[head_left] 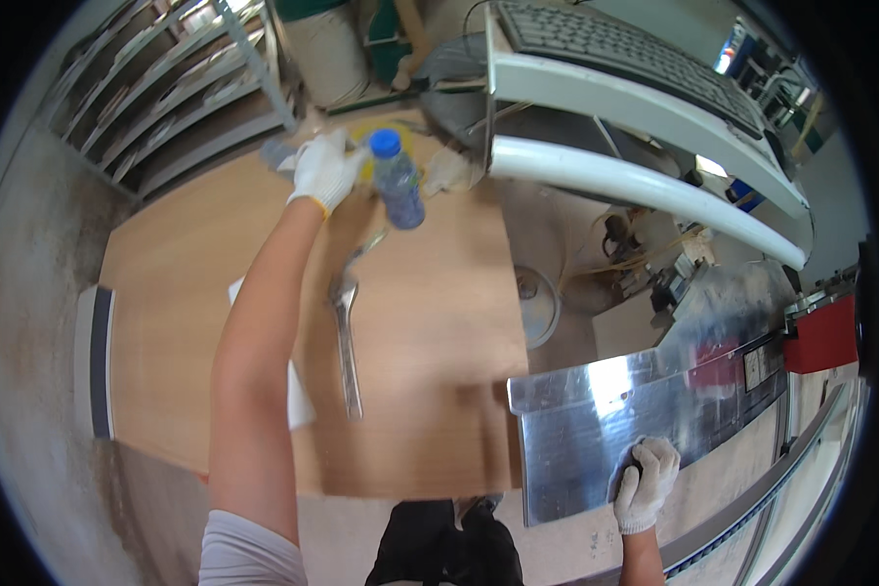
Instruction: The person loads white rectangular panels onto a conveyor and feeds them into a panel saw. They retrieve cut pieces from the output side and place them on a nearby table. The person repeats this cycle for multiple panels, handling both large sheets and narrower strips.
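Observation:
My left hand [324, 174], in a white knitted glove, reaches to the far edge of the wooden tabletop [430, 322]. Its fingers are curled beside a small greyish-blue object [277, 154] that I cannot make out; the hand partly covers it. Just right of that glove stands a clear plastic bottle [398, 190] with a blue cap. Gloved too, my right hand [647, 483] is closed around a dark knob [639, 455] on a shiny metal plate [581, 430]. Between my arms lies a metal wrench [349, 352], with a smaller metal tool [366, 249] beyond its head.
A white sheet [298, 396] lies partly under my left forearm. A grey shelf rack [186, 107] stands far left. At the upper right a keyboard [625, 54] rests on a metal shelf above a white bar [645, 190]. Red machine parts [822, 334] sit at the right.

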`<state>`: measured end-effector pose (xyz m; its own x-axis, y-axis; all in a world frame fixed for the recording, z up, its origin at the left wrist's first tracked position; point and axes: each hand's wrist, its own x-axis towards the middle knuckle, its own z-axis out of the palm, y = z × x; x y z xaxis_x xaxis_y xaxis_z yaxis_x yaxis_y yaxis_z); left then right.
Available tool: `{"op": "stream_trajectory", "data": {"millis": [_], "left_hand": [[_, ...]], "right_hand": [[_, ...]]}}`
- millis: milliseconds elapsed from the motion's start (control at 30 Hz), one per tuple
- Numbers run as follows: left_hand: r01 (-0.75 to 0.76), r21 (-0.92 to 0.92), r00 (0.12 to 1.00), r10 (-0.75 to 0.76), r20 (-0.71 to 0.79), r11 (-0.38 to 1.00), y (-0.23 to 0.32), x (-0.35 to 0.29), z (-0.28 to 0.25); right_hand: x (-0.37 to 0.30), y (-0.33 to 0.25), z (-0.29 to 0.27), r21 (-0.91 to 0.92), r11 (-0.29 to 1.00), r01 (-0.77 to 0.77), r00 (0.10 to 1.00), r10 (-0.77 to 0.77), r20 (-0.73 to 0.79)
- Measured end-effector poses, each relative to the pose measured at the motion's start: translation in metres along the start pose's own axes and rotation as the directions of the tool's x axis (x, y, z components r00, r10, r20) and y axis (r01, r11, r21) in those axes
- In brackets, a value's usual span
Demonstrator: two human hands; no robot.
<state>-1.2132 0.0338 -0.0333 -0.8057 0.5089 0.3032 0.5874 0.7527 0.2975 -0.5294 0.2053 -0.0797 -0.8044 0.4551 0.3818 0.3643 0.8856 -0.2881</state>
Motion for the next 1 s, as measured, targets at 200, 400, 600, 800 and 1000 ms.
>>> {"op": "stream_trajectory", "data": {"millis": [200, 400, 600, 800, 1000], "left_hand": [[-0.326, -0.021, 0.934, 0.326, 0.147, 0.945, 0.009, 0.102, 0.059], [-0.524, -0.004, 0.812, 0.501, 0.300, 0.852, 0.020, 0.175, 0.138], [-0.866, 0.339, 0.500, 0.657, 0.564, 0.368, -0.007, 0.218, 0.195], [-0.614, -0.105, 0.560, 0.525, 0.641, 0.782, -0.005, 0.220, 0.172], [-0.836, 0.067, 0.531, 0.770, 0.354, 0.545, -0.013, 0.212, 0.081]], "right_hand": [[0.005, -0.009, 0.001, -0.085, 0.988, -0.126, 0.992, 0.128, 0.022], [0.021, -0.018, -0.005, -0.154, 0.977, -0.147, 0.985, 0.159, 0.071], [0.030, -0.030, -0.013, -0.174, 0.957, -0.234, 0.965, 0.250, 0.074], [0.031, -0.038, -0.014, -0.203, 0.951, -0.233, 0.971, 0.240, 0.008], [0.023, -0.044, -0.013, -0.216, 0.929, -0.301, 0.953, 0.298, -0.046]]}}
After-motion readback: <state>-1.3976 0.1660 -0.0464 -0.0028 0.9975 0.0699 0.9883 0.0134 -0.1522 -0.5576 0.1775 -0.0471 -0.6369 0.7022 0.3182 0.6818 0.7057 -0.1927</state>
